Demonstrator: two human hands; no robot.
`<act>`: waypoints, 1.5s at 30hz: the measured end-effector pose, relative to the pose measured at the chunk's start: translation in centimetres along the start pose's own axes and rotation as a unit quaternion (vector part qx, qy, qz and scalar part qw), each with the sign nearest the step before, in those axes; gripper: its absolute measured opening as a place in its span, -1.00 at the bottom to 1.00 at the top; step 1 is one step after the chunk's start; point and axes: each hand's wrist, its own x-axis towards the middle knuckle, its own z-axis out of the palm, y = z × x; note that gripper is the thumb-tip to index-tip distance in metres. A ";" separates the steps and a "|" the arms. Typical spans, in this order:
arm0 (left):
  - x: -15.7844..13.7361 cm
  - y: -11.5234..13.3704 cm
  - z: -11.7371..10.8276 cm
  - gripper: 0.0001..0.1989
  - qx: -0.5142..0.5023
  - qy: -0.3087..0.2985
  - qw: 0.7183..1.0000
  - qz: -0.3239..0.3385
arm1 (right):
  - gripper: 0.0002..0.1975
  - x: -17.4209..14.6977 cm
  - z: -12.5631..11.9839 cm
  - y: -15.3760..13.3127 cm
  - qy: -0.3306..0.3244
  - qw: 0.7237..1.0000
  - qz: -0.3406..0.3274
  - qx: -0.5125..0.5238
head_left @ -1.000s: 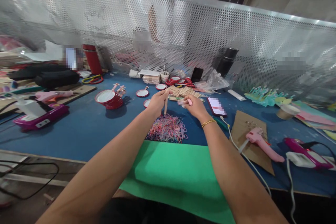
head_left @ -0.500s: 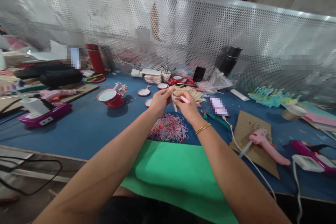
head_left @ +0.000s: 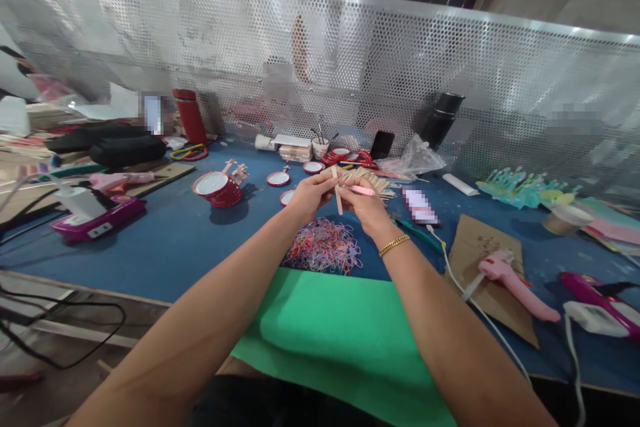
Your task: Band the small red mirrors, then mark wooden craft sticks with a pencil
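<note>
My left hand (head_left: 313, 196) pinches a flat, pale wooden stick (head_left: 337, 197), which stands nearly upright between my hands. My right hand (head_left: 369, 207), with a gold bracelet at the wrist, is closed around a slim pink pen (head_left: 364, 191). Its fingertips are close against the stick; whether the pen's tip touches the wood is hidden. Just behind my hands lies a pile of similar wooden sticks (head_left: 379, 185). Below them on the blue table (head_left: 165, 233) is a heap of thin multicoloured elastic bands (head_left: 325, 247).
Left: stacked red-rimmed round pieces (head_left: 225, 193), purple power strip (head_left: 100, 217), red flask (head_left: 190, 117). Right: phone (head_left: 419, 205) with white cable, green-handled pliers (head_left: 420, 235), pink glue gun (head_left: 520, 283) on cardboard (head_left: 463, 253). Green cloth (head_left: 340, 327) covers the near edge. A perforated metal panel (head_left: 220, 33) stands behind.
The wooden stick is now more upright and shows more of its length between my fingers. The whole view has shifted slightly, with the scene sitting a little further right and lower.
</note>
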 end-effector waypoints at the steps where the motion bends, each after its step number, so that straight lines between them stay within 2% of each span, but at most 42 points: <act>1: 0.0 -0.1 0.1 -0.65 0.020 0.012 1.000 0.003 | -0.66 0.1 -0.2 -0.1 0.018 0.999 -0.024 -0.029; 4: -0.2 -0.7 0.4 -0.71 0.084 0.034 0.996 0.008 | -0.64 0.5 -0.8 -0.4 0.087 0.987 -0.094 -0.092; 7: -0.3 -1.5 0.7 -0.75 0.120 0.028 0.992 0.000 | -0.62 0.5 -1.0 -0.7 0.124 0.981 -0.118 -0.086; 11: 0.0 -2.2 0.5 -0.82 0.135 0.027 0.990 0.005 | -0.78 0.3 -0.7 -0.4 0.109 0.982 -0.125 -0.088; 17: 1.0 -2.3 -0.7 -0.88 0.163 0.005 0.983 0.087 | -0.84 0.1 -0.3 1.0 0.096 0.972 -0.175 -0.120; 20: 1.2 -2.5 -1.1 -0.86 0.189 0.001 0.979 0.073 | -0.84 0.1 0.0 1.6 0.099 0.971 -0.181 -0.122; 28: 1.9 -2.4 -1.3 -0.74 0.167 -0.010 0.986 0.011 | -0.83 0.0 0.0 2.5 0.145 0.965 -0.187 -0.116; 37: 1.6 -3.1 -1.3 -0.68 0.135 -0.040 0.990 0.023 | -0.87 -0.3 0.0 1.6 0.143 0.955 -0.213 -0.152; 42: 1.6 -2.6 -1.6 -0.63 0.132 -0.056 0.989 0.025 | -0.86 -0.4 0.3 1.0 0.135 0.947 -0.232 -0.177; 45: 1.6 -2.2 -1.5 -0.68 0.146 -0.065 0.987 0.036 | -0.86 -0.5 0.4 0.6 0.128 0.938 -0.246 -0.207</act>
